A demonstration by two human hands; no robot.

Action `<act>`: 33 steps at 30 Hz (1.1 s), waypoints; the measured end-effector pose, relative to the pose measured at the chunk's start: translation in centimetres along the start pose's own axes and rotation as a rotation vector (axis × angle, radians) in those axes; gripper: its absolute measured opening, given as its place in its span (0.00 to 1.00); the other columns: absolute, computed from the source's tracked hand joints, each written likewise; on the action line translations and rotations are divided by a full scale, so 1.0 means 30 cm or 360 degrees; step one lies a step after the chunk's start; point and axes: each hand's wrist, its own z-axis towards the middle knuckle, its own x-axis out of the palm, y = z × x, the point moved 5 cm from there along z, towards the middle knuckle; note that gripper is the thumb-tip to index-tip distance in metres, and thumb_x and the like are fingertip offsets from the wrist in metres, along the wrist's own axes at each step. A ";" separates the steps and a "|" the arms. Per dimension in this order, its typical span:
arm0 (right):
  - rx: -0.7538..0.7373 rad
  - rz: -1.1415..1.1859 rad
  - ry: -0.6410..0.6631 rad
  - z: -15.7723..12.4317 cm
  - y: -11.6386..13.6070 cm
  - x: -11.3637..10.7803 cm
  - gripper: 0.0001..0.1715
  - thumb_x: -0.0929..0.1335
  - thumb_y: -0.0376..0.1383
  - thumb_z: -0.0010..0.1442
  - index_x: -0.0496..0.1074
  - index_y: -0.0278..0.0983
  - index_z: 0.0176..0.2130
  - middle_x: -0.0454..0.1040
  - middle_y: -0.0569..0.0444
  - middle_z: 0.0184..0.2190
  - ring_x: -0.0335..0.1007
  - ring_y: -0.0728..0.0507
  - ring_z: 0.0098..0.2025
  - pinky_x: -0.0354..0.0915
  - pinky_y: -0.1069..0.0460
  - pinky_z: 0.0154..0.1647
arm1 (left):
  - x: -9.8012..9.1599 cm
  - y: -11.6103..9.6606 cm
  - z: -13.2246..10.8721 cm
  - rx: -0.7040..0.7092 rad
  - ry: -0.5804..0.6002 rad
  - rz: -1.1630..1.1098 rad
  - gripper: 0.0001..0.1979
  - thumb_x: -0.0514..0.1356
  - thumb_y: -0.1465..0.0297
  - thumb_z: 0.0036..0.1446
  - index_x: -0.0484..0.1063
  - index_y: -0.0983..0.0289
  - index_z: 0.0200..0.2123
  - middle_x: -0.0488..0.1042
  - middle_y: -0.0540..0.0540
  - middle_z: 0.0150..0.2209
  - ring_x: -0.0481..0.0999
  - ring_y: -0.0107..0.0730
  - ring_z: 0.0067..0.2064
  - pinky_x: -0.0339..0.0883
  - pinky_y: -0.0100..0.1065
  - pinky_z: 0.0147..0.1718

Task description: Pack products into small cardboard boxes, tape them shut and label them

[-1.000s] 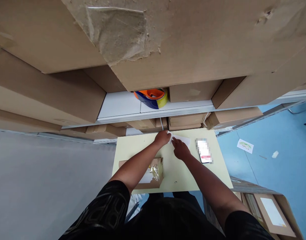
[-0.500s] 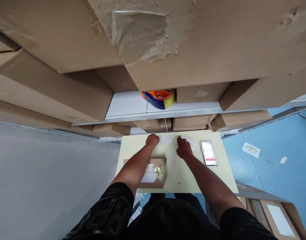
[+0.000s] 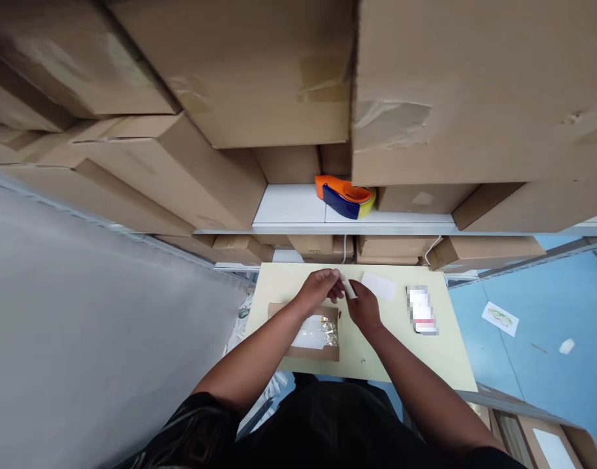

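Both hands meet above the middle of a small pale yellow table (image 3: 400,355). My left hand (image 3: 321,290) and my right hand (image 3: 362,307) pinch a small white slip of paper (image 3: 348,287) between their fingertips. A second white slip (image 3: 379,286) lies flat on the table just right of the hands. Under my left forearm lies an open brown cardboard box (image 3: 314,332) with a clear plastic bag and white paper inside.
A phone (image 3: 422,311) lies on the table's right side. An orange and blue tape dispenser (image 3: 346,196) sits on a white shelf (image 3: 288,212) among large stacked cardboard boxes (image 3: 259,78). Blue floor with paper scraps (image 3: 499,318) lies to the right, a grey wall to the left.
The hands were apart, each pressing a white slip near the table's far edge. They have come together nearer to me, lifting one slip between them. The camera view shifted.
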 end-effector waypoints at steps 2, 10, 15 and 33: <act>0.0290 0.0506 -0.0037 -0.038 0.083 -0.017 0.22 0.66 0.49 0.65 0.80 0.35 0.41 0.82 0.44 0.35 0.79 0.36 0.38 0.73 0.44 0.42 | -0.005 -0.070 -0.092 0.0257 0.0102 -0.0100 0.36 0.54 0.37 0.60 0.77 0.66 0.39 0.79 0.61 0.35 0.78 0.36 0.34 0.73 0.36 0.33; 0.0661 0.1508 0.0131 -0.210 0.420 0.005 0.21 0.80 0.46 0.51 0.77 0.34 0.37 0.77 0.53 0.23 0.71 0.46 0.22 0.68 0.50 0.23 | -0.174 -0.124 -0.364 0.0291 0.0110 -0.0210 0.23 0.70 0.51 0.54 0.76 0.66 0.36 0.77 0.54 0.32 0.75 0.31 0.34 0.70 0.34 0.38; 0.0658 0.1454 0.0254 -0.281 0.515 0.080 0.20 0.80 0.45 0.52 0.78 0.33 0.35 0.77 0.52 0.23 0.70 0.46 0.22 0.68 0.51 0.23 | -0.229 -0.131 -0.472 0.0332 0.0141 -0.0334 0.20 0.72 0.55 0.54 0.77 0.67 0.35 0.78 0.54 0.29 0.76 0.32 0.32 0.70 0.34 0.38; 0.0527 0.1332 0.0366 -0.373 0.551 0.124 0.20 0.78 0.47 0.54 0.79 0.32 0.32 0.78 0.51 0.24 0.70 0.46 0.21 0.67 0.50 0.25 | -0.248 -0.119 -0.600 0.0375 0.0067 -0.0371 0.15 0.71 0.60 0.54 0.76 0.66 0.31 0.77 0.53 0.27 0.75 0.31 0.31 0.70 0.34 0.37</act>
